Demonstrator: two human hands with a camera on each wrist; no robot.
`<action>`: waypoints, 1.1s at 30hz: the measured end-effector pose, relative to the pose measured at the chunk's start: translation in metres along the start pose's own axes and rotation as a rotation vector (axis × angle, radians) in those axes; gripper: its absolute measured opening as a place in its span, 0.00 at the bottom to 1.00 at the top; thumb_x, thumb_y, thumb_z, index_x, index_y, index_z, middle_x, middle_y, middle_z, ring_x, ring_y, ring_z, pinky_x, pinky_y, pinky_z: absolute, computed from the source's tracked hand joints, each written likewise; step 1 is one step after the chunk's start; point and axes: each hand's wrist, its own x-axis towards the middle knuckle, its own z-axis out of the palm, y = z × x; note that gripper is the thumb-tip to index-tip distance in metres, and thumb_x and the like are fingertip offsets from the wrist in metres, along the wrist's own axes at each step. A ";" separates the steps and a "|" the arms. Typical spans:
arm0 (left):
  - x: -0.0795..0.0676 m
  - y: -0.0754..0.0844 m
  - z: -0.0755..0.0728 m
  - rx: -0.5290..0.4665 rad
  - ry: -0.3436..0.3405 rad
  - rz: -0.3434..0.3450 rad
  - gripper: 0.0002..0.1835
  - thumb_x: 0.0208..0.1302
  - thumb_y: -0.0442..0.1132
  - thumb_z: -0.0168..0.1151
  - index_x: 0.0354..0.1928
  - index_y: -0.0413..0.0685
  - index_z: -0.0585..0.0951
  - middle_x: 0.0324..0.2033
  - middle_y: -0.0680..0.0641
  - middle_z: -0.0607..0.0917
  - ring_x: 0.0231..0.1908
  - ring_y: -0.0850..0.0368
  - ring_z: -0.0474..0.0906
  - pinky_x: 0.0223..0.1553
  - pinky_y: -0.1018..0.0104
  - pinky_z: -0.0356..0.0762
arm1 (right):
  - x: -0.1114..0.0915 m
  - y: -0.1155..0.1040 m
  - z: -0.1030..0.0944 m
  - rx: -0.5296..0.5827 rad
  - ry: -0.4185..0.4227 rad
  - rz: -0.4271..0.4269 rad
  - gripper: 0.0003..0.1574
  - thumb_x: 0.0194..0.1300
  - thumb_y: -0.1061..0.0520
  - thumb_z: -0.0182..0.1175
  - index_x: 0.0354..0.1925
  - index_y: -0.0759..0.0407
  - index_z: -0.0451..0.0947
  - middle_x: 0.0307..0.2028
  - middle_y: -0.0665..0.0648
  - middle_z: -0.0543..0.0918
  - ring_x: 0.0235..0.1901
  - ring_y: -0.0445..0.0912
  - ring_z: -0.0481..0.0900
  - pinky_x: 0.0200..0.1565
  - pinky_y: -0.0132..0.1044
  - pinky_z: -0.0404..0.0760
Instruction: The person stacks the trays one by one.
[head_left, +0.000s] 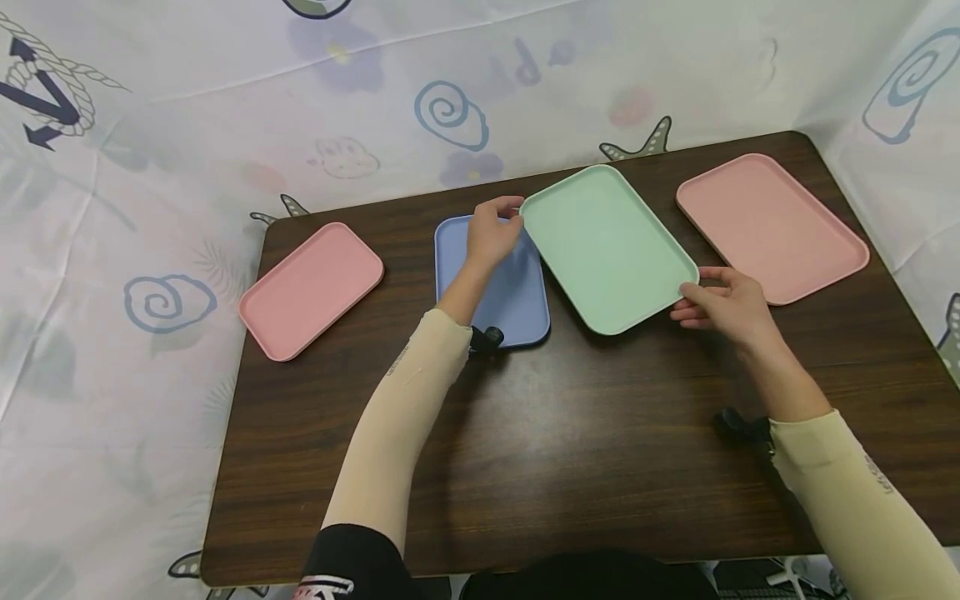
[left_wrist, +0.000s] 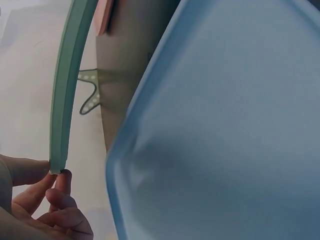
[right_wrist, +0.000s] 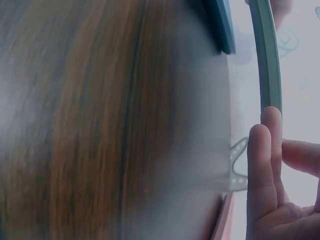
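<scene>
Both hands hold a mint green tray [head_left: 609, 250] above the dark table, tilted in the head view. My left hand [head_left: 493, 232] pinches its upper left corner between thumb and fingers; the left wrist view shows that grip on the green rim [left_wrist: 65, 100]. At the lower right corner, my right hand [head_left: 723, 307] pinches the tray, thumb on top and fingers beneath. A blue tray [head_left: 513, 292] lies on the table under the left hand and forearm, which partly hide it. In the right wrist view the fingers [right_wrist: 260, 165] press the green tray's underside.
A smaller pink tray [head_left: 311, 292] lies at the table's left. Another, larger pink tray [head_left: 776, 229] lies at the back right, close to the right hand. Patterned cloth [head_left: 360, 100] hangs behind the wooden table [head_left: 585, 450].
</scene>
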 end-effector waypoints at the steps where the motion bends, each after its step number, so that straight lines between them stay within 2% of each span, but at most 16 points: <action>1: 0.000 -0.001 -0.002 -0.008 0.004 -0.003 0.17 0.62 0.31 0.56 0.51 0.47 0.85 0.37 0.47 0.85 0.39 0.56 0.77 0.36 0.69 0.68 | 0.000 -0.001 0.002 0.005 -0.010 -0.001 0.41 0.68 0.61 0.59 0.67 0.77 0.49 0.25 0.56 0.86 0.23 0.45 0.86 0.28 0.35 0.83; 8: -0.003 -0.008 -0.015 -0.074 0.028 -0.026 0.17 0.63 0.29 0.55 0.51 0.45 0.85 0.36 0.46 0.83 0.37 0.58 0.75 0.29 0.71 0.66 | -0.001 -0.004 0.017 -0.033 -0.068 0.020 0.38 0.70 0.61 0.57 0.67 0.75 0.49 0.25 0.56 0.86 0.25 0.46 0.87 0.31 0.37 0.84; 16: -0.002 -0.018 -0.027 -0.148 0.038 -0.084 0.18 0.64 0.28 0.53 0.54 0.43 0.84 0.34 0.48 0.78 0.28 0.59 0.70 0.23 0.71 0.64 | 0.000 -0.008 0.037 -0.062 -0.101 0.045 0.40 0.73 0.59 0.54 0.70 0.73 0.45 0.27 0.53 0.86 0.27 0.44 0.87 0.34 0.39 0.84; 25: 0.002 -0.028 -0.042 -0.117 0.069 -0.125 0.20 0.64 0.30 0.52 0.54 0.46 0.84 0.33 0.50 0.79 0.28 0.59 0.71 0.25 0.70 0.66 | -0.001 -0.012 0.059 -0.019 -0.137 0.063 0.36 0.73 0.59 0.53 0.68 0.70 0.46 0.28 0.55 0.86 0.28 0.44 0.87 0.35 0.39 0.84; 33: 0.007 -0.040 -0.057 -0.070 0.072 -0.142 0.21 0.63 0.31 0.50 0.54 0.46 0.84 0.33 0.50 0.80 0.31 0.59 0.72 0.29 0.70 0.67 | -0.004 -0.007 0.083 0.043 -0.207 0.093 0.37 0.74 0.60 0.51 0.69 0.69 0.43 0.34 0.59 0.87 0.33 0.46 0.87 0.37 0.40 0.84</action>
